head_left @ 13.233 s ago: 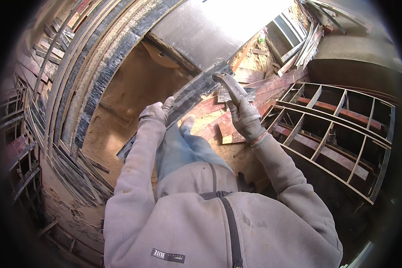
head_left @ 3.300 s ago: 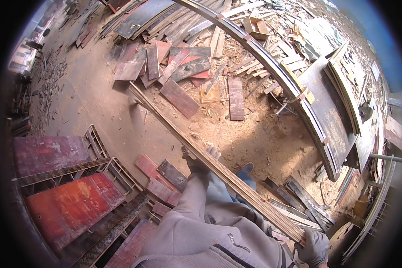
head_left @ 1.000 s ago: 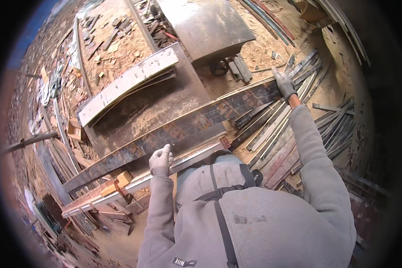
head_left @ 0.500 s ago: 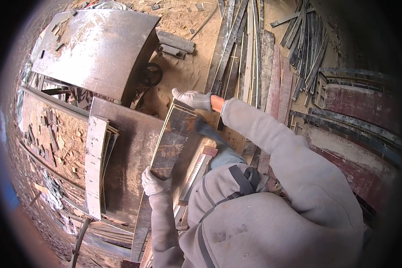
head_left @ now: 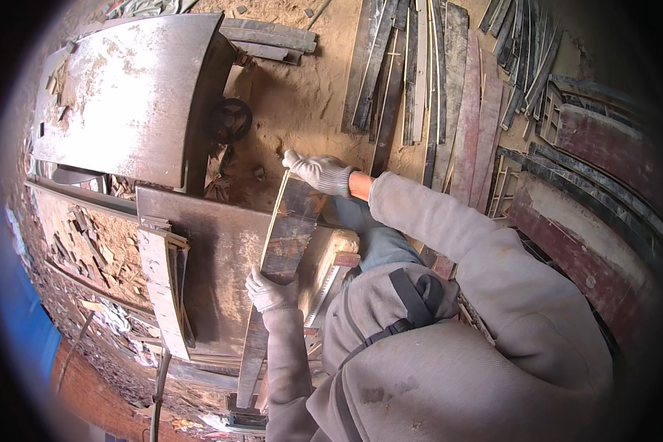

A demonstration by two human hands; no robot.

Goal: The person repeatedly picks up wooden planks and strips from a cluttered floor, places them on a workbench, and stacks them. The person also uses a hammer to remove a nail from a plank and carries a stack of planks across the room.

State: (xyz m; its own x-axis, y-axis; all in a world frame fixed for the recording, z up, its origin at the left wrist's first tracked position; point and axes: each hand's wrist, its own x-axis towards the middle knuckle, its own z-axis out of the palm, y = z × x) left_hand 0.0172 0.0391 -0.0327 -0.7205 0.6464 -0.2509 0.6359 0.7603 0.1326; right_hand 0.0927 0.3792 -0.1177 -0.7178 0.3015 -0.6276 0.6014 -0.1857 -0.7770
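Note:
My left hand [head_left: 271, 290], in a pale work glove, is closed over the long left edge of a dark-faced plywood strip [head_left: 293, 225], about midway along it. At the far end, my gloved right hand [head_left: 320, 171] grips the same strip, thumb and fingers around its end. Pale layers show along the strip's left edge; whether it is one piece or several pressed together I cannot tell. The strip slants over the right side of a brown metal table [head_left: 221, 287]. My palms and some fingertips are hidden.
Pale-faced strips [head_left: 162, 291] lie stacked on the table's left side. Beyond stands a shiny metal machine cover [head_left: 136, 88] with a dark handwheel [head_left: 231, 120] beside it. Long boards [head_left: 470, 125] cover the sandy ground at far right. Wood scraps [head_left: 88, 239] litter a sawdust-covered surface at left.
The view has turned slightly, bringing more of a blue sheet in at the left rim. My left hand has shifted a little right and farther away. Both hands keep hold of the plywood strip.

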